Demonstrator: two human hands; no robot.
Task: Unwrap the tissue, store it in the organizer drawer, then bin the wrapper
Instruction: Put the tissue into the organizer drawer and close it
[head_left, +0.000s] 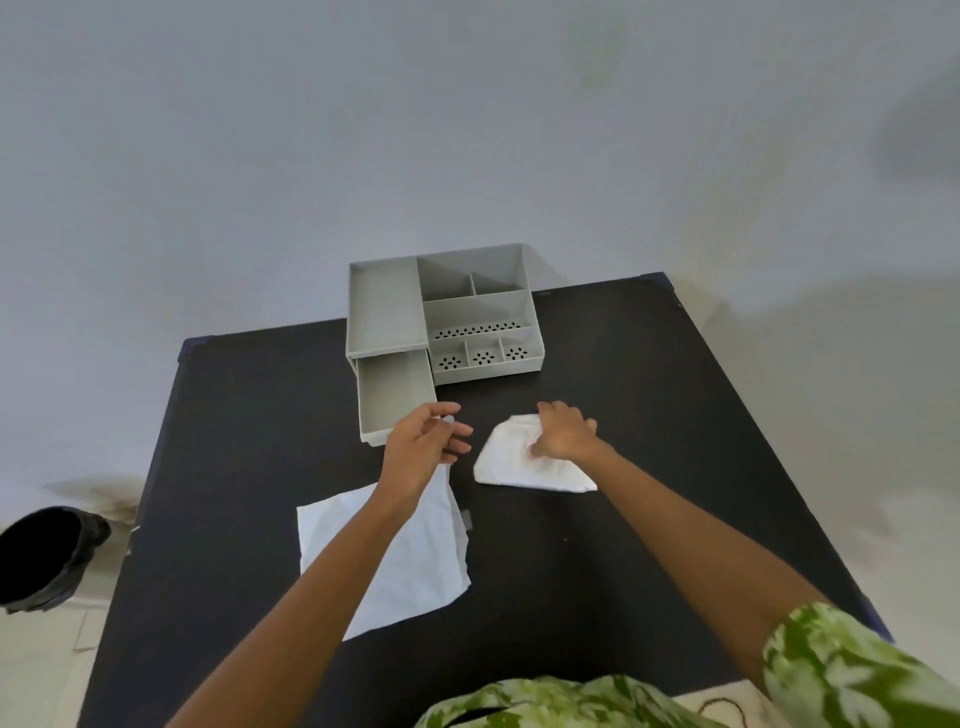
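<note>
A folded, wrinkled white tissue (506, 462) lies on the black table (649, 415) in front of the grey organizer (384, 306). My right hand (563, 431) lies on top of it with the fingers curled into it. A larger, flat white sheet (415, 566) is spread on the table to the left. My left hand (423, 447) pinches its far corner and lifts that corner a little. The organizer's drawer (389, 395) is pulled out at the lower left, just beyond my left hand, and looks empty.
A black bin (41, 556) stands on the floor left of the table. The organizer has several open compartments on its right side, and it stands at the table's far edge against a pale wall.
</note>
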